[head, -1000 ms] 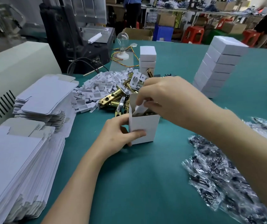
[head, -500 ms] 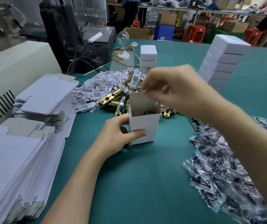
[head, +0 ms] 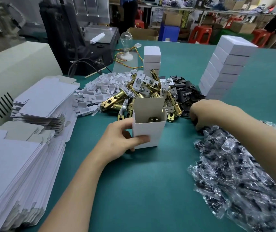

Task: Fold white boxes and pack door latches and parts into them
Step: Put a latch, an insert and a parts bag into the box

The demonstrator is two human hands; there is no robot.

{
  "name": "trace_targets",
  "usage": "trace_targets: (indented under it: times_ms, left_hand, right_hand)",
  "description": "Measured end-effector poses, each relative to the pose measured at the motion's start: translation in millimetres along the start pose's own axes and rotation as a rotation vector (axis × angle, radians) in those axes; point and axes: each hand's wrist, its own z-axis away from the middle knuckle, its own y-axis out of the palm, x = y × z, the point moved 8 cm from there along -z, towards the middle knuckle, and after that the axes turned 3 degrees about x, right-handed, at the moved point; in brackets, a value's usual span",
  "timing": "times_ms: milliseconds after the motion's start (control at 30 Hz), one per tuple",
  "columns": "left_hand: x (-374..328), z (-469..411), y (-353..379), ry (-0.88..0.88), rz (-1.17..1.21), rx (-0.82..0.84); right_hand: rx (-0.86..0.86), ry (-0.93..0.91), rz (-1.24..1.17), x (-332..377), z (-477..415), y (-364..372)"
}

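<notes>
My left hand [head: 117, 141] grips the left side of an upright open white box [head: 148, 131] on the green table, thumb on its front. A brass latch [head: 154, 118] shows inside the box. Behind it lies a heap of brass door latches [head: 144, 97]. My right hand [head: 206, 114] is to the right of the box, back up. Its fingers curl down over a black plate [head: 198, 129] at the near edge of the black plates pile [head: 186, 92], where the clear bags of dark parts [head: 237, 173] begin.
Flat box blanks are stacked at the left [head: 16, 164] and further back [head: 45, 101]. White card inserts [head: 100, 91] lie beside the latches. Finished white boxes form a tall stack [head: 226, 69] at the right and a short one [head: 152, 59] behind. A cream machine [head: 16, 67] and a bulb [head: 126, 46] stand at the back left.
My right hand has left the top of the box and swung right and down to the edge of the bag pile. The left hand and box have stayed put.
</notes>
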Motion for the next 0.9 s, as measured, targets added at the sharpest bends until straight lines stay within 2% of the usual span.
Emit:
trace_targets:
  times_ms: [300, 433, 533, 667, 767, 900]
  left_hand:
    - [0.9, -1.1, -0.5, 0.003, 0.005, 0.000]
    - [1.0, -1.3, 0.3, 0.017, 0.004, 0.002]
    - [-0.2, -0.4, 0.9, 0.026, -0.002, 0.002]
    - [1.3, -0.5, -0.6, 0.002, -0.018, -0.011]
    - [1.6, -1.1, -1.2, -0.007, -0.018, -0.011]
    - [3.6, -1.0, -1.8, -0.021, -0.018, -0.015]
  right_hand:
    - [-0.001, -0.037, 0.192, 11.4, 6.5, 0.9]
    - [0.025, -0.112, 0.104, 15.9, 7.2, -7.5]
    - [-0.020, -0.159, -0.002, 19.2, 8.2, -17.7]
    - [-0.091, -0.283, -0.229, 29.7, 31.2, -50.3]
    - [-0.310, -0.415, -0.526, 32.1, 75.6, -104.6]
    - [-0.507, -0.673, -0.958, 43.5, 132.7, -151.6]
